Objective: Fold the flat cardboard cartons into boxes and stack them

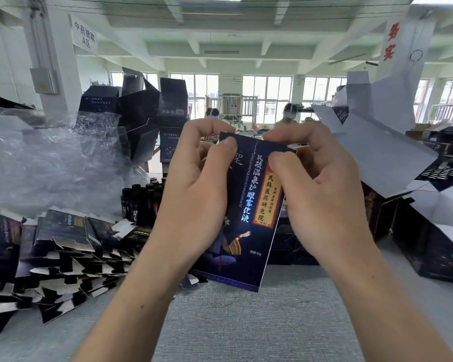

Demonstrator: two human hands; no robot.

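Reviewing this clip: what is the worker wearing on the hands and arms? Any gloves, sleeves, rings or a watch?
Nothing is worn. The left hand and right hand are bare, with no gloves or rings showing, and the visible thumbnails look short and unpainted. The left forearm and right forearm are uncovered down to the frame edge, with no sleeve, watch or bracelet.

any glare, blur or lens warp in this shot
Head view: wide-angle warp bends pillars at the edges; foil lettering on the carton glints; the plastic wrap at left looks smeared and washed out; the far windows blow out white.
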